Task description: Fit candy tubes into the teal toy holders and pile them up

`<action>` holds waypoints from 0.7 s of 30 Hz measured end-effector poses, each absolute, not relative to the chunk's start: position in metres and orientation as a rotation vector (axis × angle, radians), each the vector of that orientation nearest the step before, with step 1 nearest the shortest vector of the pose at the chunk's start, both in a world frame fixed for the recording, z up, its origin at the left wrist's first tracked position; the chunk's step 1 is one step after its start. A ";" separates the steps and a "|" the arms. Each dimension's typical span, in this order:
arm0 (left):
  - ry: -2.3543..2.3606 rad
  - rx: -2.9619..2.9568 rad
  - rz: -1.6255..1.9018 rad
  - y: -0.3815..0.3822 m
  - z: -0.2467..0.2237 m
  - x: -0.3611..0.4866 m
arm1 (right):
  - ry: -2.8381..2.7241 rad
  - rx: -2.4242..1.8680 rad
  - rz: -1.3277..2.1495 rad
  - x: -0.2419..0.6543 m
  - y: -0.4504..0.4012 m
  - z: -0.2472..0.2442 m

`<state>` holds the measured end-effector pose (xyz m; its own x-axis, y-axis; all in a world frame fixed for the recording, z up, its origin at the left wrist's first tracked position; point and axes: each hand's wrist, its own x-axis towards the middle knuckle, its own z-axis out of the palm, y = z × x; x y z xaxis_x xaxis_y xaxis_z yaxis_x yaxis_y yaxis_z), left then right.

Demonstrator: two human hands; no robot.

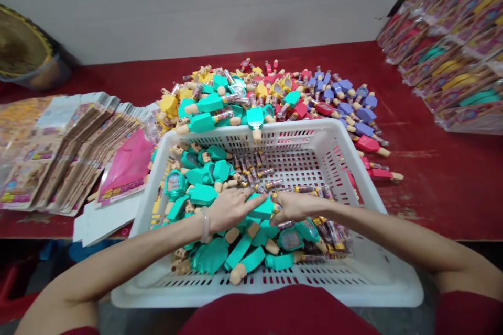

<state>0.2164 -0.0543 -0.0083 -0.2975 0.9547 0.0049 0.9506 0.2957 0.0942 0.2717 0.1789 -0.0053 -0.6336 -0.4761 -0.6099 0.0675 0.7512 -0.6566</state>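
Over a white plastic basket [373,251], both my hands meet at one teal plastic toy [262,207]. My left hand [230,209], with a pale bangle on the wrist, is closed on the toy's body, its index finger stretched along the top. From the other side, my right hand [293,206] pinches a small clear tube with a yellow end at the toy's edge; the fingers partly cover it. Beneath and around lie many similar teal toys [212,255] with beige ends, some bear-shaped. Loose tubes with dark filling [334,233] lie at the basket's right and back.
Behind the basket, a pile of yellow, teal, red and purple toys [275,86] covers part of the red table [424,178]. Stacked printed cards [78,146] and a pink packet [126,167] lie left. Bagged packages [459,57] rise at right; a round tub [43,73] stands back left.
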 end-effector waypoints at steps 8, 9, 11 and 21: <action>3.052 1.664 0.238 0.060 0.028 0.142 | 3.425 0.234 -1.388 0.239 0.244 0.024; 3.076 1.632 0.251 0.071 0.030 0.133 | 3.441 0.282 -1.427 0.238 0.248 0.021; 3.130 1.508 0.238 0.080 0.030 0.115 | 3.382 0.313 -1.444 0.238 0.251 0.013; 3.316 0.772 0.024 -0.017 0.030 0.017 | 3.221 -0.010 -1.178 0.233 0.240 -0.003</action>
<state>0.0166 -0.0173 0.0304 -0.8645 0.4323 0.2566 0.4360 0.8988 -0.0454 0.2330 0.2396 -0.0030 -0.9586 0.0926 0.2692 -0.1030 0.7688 -0.6311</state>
